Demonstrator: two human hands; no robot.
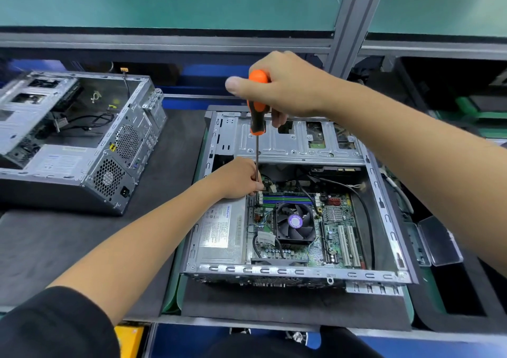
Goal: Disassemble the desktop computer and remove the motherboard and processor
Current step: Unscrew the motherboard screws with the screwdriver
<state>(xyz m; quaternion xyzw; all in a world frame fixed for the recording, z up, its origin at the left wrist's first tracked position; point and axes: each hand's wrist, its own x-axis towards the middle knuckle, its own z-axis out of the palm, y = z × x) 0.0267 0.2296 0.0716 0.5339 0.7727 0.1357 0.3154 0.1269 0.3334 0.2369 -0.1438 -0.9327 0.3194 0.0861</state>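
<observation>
The right hand gripped an upright screwdriver by its orange handle. The left hand pinched its shaft above the motherboard, which lay inside the open case beside the fan. Another case sat left.

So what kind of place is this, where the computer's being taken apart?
Probably a workshop for repairing or dismantling computers: a second opened computer case sits beside the open computer, both on dark padded bench mats, with an aluminium-framed shelf above.
</observation>
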